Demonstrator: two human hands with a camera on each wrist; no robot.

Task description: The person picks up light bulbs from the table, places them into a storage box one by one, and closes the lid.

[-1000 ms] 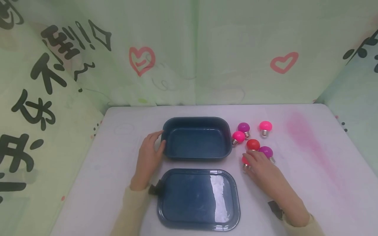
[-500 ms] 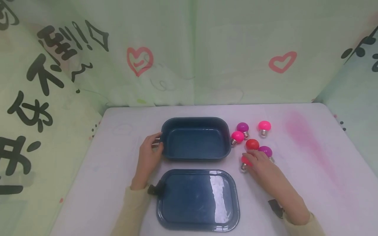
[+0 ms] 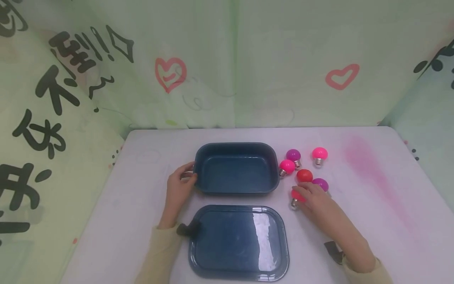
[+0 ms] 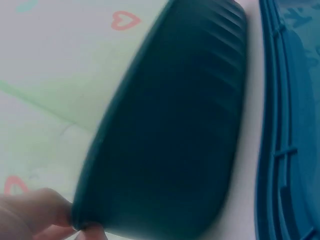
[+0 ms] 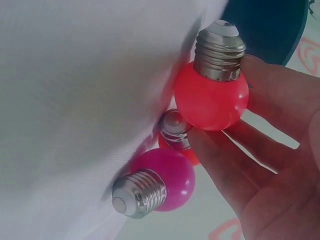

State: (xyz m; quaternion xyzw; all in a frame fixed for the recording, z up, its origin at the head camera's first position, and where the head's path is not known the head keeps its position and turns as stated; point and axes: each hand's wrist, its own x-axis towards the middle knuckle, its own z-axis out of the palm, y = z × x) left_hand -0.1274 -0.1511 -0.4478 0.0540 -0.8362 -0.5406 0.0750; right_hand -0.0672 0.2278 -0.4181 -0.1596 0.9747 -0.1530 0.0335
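My right hand [image 3: 320,205] pinches a red-pink light bulb [image 5: 212,97] between thumb and fingertips, just right of the box. In the right wrist view the bulb's metal screw base points up and away from the palm. My left hand [image 3: 178,189] grips the left end of a dark blue rectangular box [image 3: 237,173]; thumb and fingers meet at its rim in the left wrist view. Beside the held bulb lie a red bulb [image 3: 304,175] and a purple bulb [image 3: 320,184], the latter partly hidden behind the right hand.
In front of the box lies its dark blue lid [image 3: 227,240], flat on the white table [image 3: 124,205]. A pink bulb [image 3: 287,167] touches or nearly touches the box's right side, near another purple bulb [image 3: 293,154]. Farther right stands one more pink bulb [image 3: 320,153].
The right fingers have shifted slightly around the red-pink bulb, and more of it shows beside them. The left hand stays at the box's left end, its thumb slightly lower.
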